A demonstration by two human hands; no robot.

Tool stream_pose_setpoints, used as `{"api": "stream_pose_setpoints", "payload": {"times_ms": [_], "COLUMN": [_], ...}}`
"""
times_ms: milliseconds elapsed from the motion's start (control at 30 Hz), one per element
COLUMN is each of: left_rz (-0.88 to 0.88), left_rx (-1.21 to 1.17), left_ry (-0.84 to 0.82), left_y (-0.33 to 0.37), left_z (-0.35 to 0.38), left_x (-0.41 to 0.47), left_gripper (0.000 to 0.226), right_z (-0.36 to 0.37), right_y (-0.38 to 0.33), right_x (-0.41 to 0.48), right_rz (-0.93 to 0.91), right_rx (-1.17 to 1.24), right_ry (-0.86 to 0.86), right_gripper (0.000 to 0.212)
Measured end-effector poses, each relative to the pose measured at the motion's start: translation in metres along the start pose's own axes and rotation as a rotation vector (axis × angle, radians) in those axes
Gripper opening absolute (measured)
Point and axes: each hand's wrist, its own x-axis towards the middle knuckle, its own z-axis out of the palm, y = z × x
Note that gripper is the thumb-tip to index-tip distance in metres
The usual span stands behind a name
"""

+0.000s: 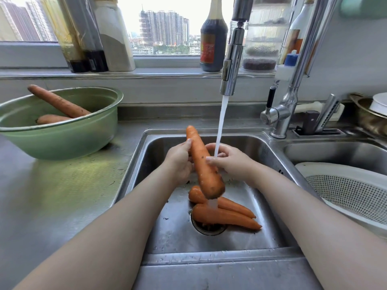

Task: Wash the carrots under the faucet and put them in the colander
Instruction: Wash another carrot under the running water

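A carrot (pixel 202 162) tilts above the sink (pixel 261 227), gripped by the curled fingers of the left hand (pixel 180 162) and right hand (pixel 230 162) under the stream (pixel 222 118) from the faucet (pixel 232 65); two more carrots (pixel 224 215) lie at the drain (pixel 209 230), the white colander (pixel 345 191) in the next basin

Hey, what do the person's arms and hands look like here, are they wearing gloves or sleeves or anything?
The left forearm and right forearm are bare all the way to the picture's edge, with no sleeves showing. The left hand and right hand have no gloves, and no watch, bracelet or ring is visible.
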Motion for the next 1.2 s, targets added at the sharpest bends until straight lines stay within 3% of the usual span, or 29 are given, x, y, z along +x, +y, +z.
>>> {"api": "stream_pose_setpoints", "payload": {"times_ms": [100, 200, 433, 500, 600, 767, 867, 1000, 1100, 1200], "left_rz": [-0.053, -0.033, -0.039, -0.021, 0.077, 0.061, 0.082, 0.102, 0.133, 0.146], "left_rx": [-0.082, -0.116, -0.138, -0.082, 0.202, 0.408, 0.379, 0.268, 0.241, 0.240], "left_ry": [-0.055, -0.075, 0.003, 0.055, 0.053, -0.199, -0.172, -0.164, -0.157, -0.169], "left_y": [0.000, -0.002, -0.008, -0.007, -0.007, -0.010, -0.012, -0.011, -0.011, -0.011], "left_z": [0.000, 0.009, 0.023, 0.023, 0.016, 0.003, 0.002, 0.002, 0.003, 0.002], "left_x": [-0.004, -0.006, -0.003, -0.001, 0.005, 0.005, 0.007, 0.006, 0.006, 0.006], "left_gripper": [0.051, 0.049, 0.039, 0.037, 0.036, 0.034, 0.040, 0.047, 0.047, 0.047], "right_z": [-0.004, -0.001, -0.009, -0.009, -0.008, -0.011, -0.011, -0.010, -0.010, -0.012], "right_y": [-0.004, -0.005, 0.004, 0.005, 0.008, 0.010, 0.006, 0.004, 0.005, 0.002], "right_x": [-0.003, -0.005, -0.003, -0.002, 0.001, 0.001, 0.000, 0.001, 0.004, 0.003], "right_rz": [0.054, 0.197, 0.263, 0.272, 0.297, 0.313, 0.301, 0.268, 0.241, 0.214], "right_rx": [0.094, 0.313, 0.345, 0.339, 0.338, 0.339, 0.365, 0.350, 0.332, 0.282], "right_ry": [-0.016, -0.119, -0.273, -0.272, -0.211, -0.136, -0.170, -0.144, -0.126, -0.114], "right_gripper": [0.023, 0.032, 0.045, 0.055, 0.051, 0.041, 0.034, 0.058, 0.046, 0.053]}}
